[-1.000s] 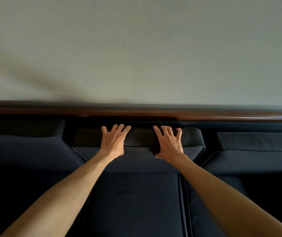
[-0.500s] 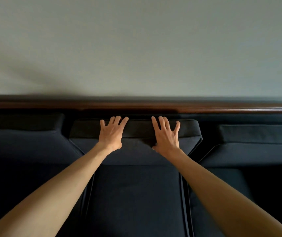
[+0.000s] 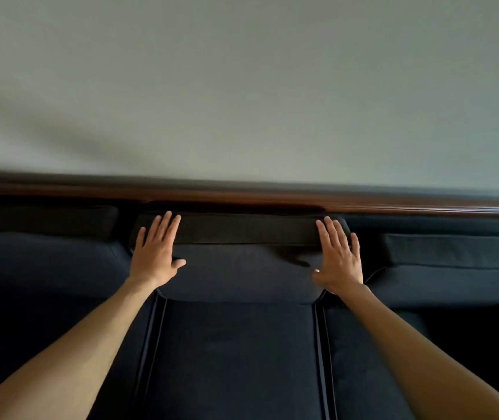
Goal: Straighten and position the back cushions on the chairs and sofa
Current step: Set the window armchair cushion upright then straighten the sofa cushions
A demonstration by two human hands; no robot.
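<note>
Hands have spread apart since the earlier frames; a second ago both lay close together near the middle of the cushion's top edge, and now each sits at an outer end of it. The left hand (image 3: 155,252) lies flat on the left end of the middle back cushion (image 3: 242,268), fingers straight and reaching up over the top band, thumb stretched out to the right across the cushion's front face; the right hand (image 3: 338,258) mirrors it at the right end, fingers straight and fanned, thumb pointing inward; neither hand curls round anything, both simply press open palms against the fabric. The view has also come nearer, so the cushion fills more of the picture than before.

The middle back cushion stands against the sofa's wooden top rail (image 3: 242,197), its long axis running left to right, level with the rail; its front face looks toward the person and its narrow top band faces upward. Its lower edge meets the middle seat cushion (image 3: 236,359) below; it sits between the left back cushion (image 3: 42,256) and the right back cushion (image 3: 454,268), with a dark gap on each side. The right back cushion lies lower and further from the rail than the middle one. A pale wall (image 3: 242,86) rises behind the rail.
</note>
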